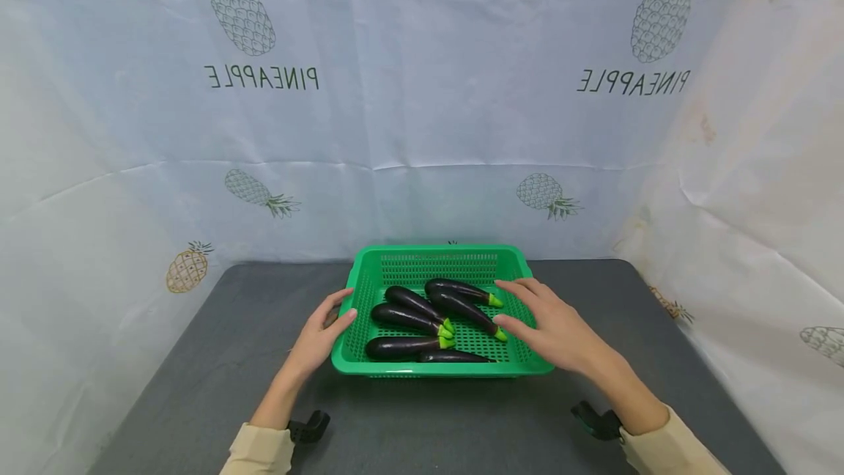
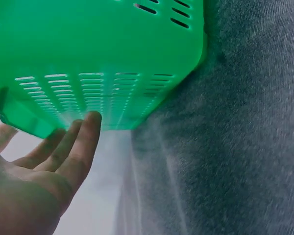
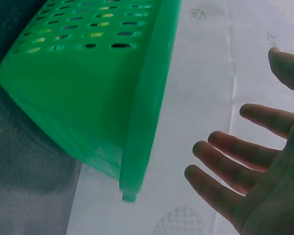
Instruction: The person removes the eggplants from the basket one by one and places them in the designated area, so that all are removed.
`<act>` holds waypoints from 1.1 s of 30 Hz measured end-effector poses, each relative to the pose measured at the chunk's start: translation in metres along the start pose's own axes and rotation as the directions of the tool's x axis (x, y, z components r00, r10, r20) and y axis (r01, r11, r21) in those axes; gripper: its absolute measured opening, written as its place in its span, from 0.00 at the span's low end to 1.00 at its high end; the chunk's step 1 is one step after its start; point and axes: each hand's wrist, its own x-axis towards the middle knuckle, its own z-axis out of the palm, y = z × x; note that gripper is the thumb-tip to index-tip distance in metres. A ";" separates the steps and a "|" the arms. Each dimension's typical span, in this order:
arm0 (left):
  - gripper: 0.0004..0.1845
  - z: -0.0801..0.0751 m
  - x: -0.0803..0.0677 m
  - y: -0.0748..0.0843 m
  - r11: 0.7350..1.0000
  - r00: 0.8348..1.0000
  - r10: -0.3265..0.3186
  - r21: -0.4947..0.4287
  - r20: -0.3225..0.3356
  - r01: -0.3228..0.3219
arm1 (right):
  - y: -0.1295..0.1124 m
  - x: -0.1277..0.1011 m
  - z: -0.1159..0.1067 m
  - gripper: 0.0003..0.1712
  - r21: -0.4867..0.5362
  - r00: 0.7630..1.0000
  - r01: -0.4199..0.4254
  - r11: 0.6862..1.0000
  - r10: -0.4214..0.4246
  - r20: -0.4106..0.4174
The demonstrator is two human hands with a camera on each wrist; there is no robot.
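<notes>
We see a green basket (image 1: 440,266) sitting on the dark table (image 1: 198,358), at about twelve o'clock from us and squarely between both hands. Our left hand (image 1: 321,334) rests at the basket's nine o'clock wall with fingers relaxed and straight, the thumb at the rim; it holds nothing. Our right hand (image 1: 550,321) hovers spread wide over the three o'clock rim, also holding nothing. Inside lie several eggplants (image 1: 409,317), their long axes running roughly from ten o'clock to four o'clock, green stem caps toward the right hand. That hand is the nearer to the stems, with its fingertips just beside the two rightmost eggplants (image 1: 464,297); the left is nearer the dark blunt ends.
</notes>
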 end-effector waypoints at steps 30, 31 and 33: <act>0.29 -0.017 0.044 -0.025 0.986 0.998 0.008 -0.167 0.066 0.003 | -0.012 0.062 0.054 0.33 0.301 0.971 -0.041 0.953 -0.034 0.239; 0.29 -0.017 0.044 -0.025 0.986 0.998 0.007 -0.168 0.066 0.004 | -0.012 0.062 0.056 0.33 0.307 0.968 -0.041 0.951 -0.038 0.247; 0.29 -0.017 0.044 -0.025 0.987 0.998 0.007 -0.163 0.063 0.003 | -0.011 0.062 0.058 0.33 0.315 0.964 -0.039 0.948 -0.047 0.263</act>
